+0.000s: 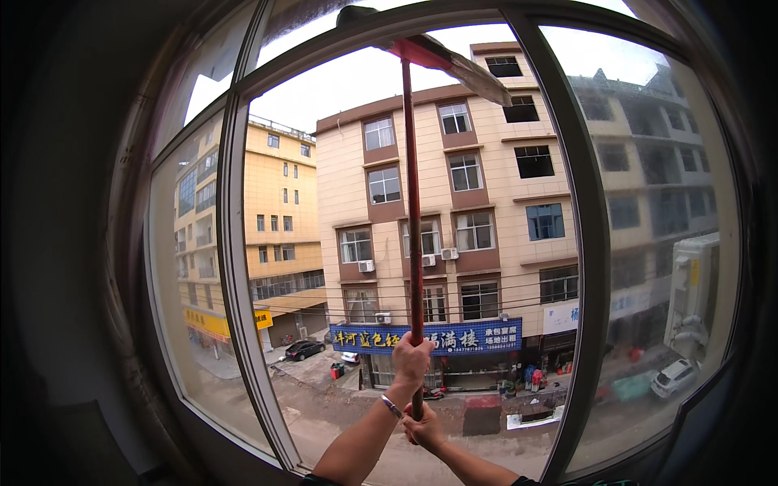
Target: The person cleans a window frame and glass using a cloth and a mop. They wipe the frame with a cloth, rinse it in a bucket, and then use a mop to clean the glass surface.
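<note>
Both my hands grip the long red pole (pixel 414 231) of a flat mop, one above the other. My left hand (pixel 412 362), with a silver bracelet (pixel 391 406) at its wrist, is the upper one. Lower down, my right hand (pixel 425 425) closes around the end part of the pole. The pole rises nearly upright in the window opening. At its top, a red mop head (pixel 419 51) with a greyish cloth pad (pixel 483 79) tilts down to the right. The head's far left part shows above the crossbar, through the upper pane.
A window frame surrounds the opening: left post (pixel 234 243), right post (pixel 586 243), top crossbar (pixel 377 39). The right glass pane (pixel 644 182) looks hazy. Outside it stands an air-conditioner unit (pixel 693 291). Power cables cross before the buildings; a street (pixel 340 425) lies far below.
</note>
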Motion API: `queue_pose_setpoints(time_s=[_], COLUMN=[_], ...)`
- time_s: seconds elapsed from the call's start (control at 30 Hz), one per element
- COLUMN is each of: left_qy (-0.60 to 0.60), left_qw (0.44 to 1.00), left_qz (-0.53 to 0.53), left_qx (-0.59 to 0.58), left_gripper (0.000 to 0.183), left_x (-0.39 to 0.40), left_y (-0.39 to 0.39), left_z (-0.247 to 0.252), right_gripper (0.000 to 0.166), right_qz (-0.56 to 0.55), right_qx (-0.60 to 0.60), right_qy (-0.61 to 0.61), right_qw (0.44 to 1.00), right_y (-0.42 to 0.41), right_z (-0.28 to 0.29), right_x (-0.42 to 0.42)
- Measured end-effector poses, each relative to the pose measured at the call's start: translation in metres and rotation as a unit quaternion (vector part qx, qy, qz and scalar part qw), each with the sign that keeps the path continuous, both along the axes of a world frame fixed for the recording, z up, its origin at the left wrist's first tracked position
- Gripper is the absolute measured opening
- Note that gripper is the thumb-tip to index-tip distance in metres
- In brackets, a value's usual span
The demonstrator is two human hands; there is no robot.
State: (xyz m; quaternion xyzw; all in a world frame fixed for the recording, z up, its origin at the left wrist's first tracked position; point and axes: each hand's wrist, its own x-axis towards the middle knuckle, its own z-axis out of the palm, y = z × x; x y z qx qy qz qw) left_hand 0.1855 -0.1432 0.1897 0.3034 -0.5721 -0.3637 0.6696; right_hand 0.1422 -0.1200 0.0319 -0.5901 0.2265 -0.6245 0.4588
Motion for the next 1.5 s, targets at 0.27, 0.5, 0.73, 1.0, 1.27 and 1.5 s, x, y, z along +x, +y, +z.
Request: queue_pose_setpoints(time_s=[0.27, 0.5, 0.73, 1.0, 1.27, 1.5], left_qy=[0.097, 0.068, -0.114, -0.175, -0.27, -0.25], left_qw=[0.993, 0.982, 0.931, 0.935, 0.901, 0.91], left_qz=[0.063, 0.175, 0.347, 0.27, 0.247, 0.249], left_qx=[0.006, 0.002, -0.025, -0.151, -0.233, -0.217], left_gripper=[0.013, 0.013, 0.024, 0.025, 0.029, 0.026], left_x=[0.084, 0.104, 0.069, -0.011, -0.052, -0.049], left_y=[-0.015, -0.033, -0.017, 0.021, 0.045, 0.054], left_z=[0.001, 0.007, -0.015, -0.013, 0.016, 0.034], right_gripper=[0.018, 0.02, 0.016, 0.018, 0.017, 0.013], right_qz=[0.103, 0.144, 0.196, 0.16, 0.116, 0.199], right_qx=[0.017, 0.025, 0.016, 0.017, -0.023, 0.049], right_qy=[0.08, 0.084, -0.015, -0.1, -0.187, -0.152], right_qw=[0.991, 0.986, 0.98, 0.982, 0.975, 0.967], right_y=[-0.017, -0.013, -0.02, -0.006, 0.006, 0.016], right_z=[0.001, 0.023, -0.02, -0.026, 0.004, 0.029], right_x=[0.05, 0.058, 0.048, 0.004, -0.006, -0.007])
